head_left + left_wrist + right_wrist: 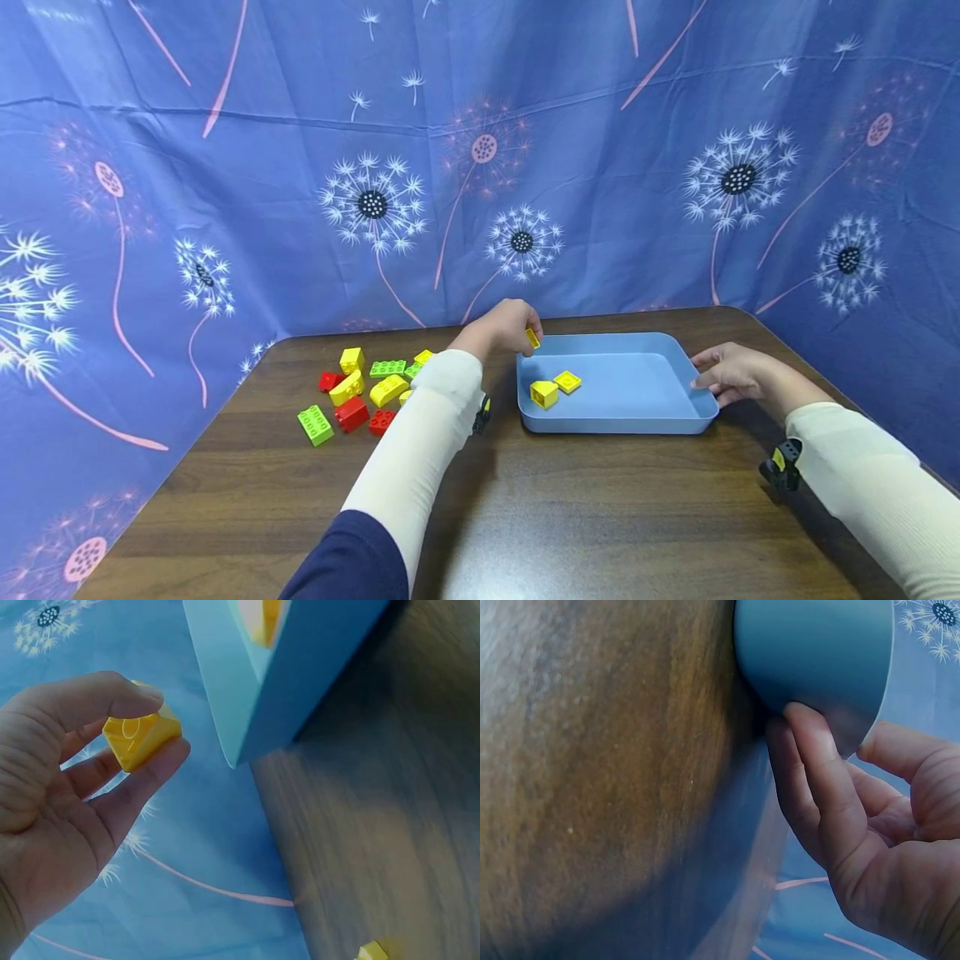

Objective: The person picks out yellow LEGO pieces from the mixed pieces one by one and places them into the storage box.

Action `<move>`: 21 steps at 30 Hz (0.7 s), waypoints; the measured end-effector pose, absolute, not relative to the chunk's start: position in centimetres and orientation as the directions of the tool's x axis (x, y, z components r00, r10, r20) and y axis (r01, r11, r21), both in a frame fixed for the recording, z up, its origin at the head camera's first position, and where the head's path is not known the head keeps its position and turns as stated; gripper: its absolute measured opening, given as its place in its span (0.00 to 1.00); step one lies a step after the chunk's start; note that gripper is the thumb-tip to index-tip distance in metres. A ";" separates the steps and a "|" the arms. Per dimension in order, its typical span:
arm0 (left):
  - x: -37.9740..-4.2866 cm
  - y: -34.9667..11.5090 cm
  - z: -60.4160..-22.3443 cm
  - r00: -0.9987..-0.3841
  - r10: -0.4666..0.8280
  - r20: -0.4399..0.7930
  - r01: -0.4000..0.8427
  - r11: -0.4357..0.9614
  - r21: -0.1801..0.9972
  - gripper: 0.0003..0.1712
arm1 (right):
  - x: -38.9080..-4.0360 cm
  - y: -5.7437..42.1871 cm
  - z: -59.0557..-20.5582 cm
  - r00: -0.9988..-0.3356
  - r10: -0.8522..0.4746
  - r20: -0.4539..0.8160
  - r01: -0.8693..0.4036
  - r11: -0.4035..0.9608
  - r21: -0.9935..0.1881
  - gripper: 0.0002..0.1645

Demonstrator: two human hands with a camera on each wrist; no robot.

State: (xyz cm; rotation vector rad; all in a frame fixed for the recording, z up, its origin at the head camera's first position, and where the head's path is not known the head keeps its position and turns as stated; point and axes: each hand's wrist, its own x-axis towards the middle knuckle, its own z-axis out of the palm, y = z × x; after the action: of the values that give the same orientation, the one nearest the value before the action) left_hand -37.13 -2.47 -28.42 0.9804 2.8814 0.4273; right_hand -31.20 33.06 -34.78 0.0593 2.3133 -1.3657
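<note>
My left hand [510,323] is over the left end of a blue tray [618,423]. Thumb and fingers pinch a yellow toy brick [142,739], which has a sloped face and a mark on one side in the left wrist view. Two yellow bricks lie in the tray's left part: a wedge-like one [543,396] and a flat square one [567,382]. At the tray's right end, my right hand [738,373] holds the wall. Its thumb is at the rim and its fingers [814,742] press the outer side in the right wrist view.
Left of the tray, several toy bricks lie loose on the brown table [600,517], among them a green one [315,425], a red one [351,413] and a yellow arched one [347,388]. My left forearm partly covers this group. A blue patterned cloth [600,167] hangs behind the table.
</note>
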 end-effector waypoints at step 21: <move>-36.3 1.8 -28.3 -0.779 0.623 -0.076 0.562 0.747 0.356 0.11 | -31.3 33.1 -34.7 -0.892 -0.188 -0.410 0.274 0.497 -0.823 0.41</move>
State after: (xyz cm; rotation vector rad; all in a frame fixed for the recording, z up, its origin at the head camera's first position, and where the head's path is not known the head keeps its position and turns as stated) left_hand -36.32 1.79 -28.35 0.9447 2.7556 0.4701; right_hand -31.27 33.09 -34.69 0.0707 2.2937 -1.3769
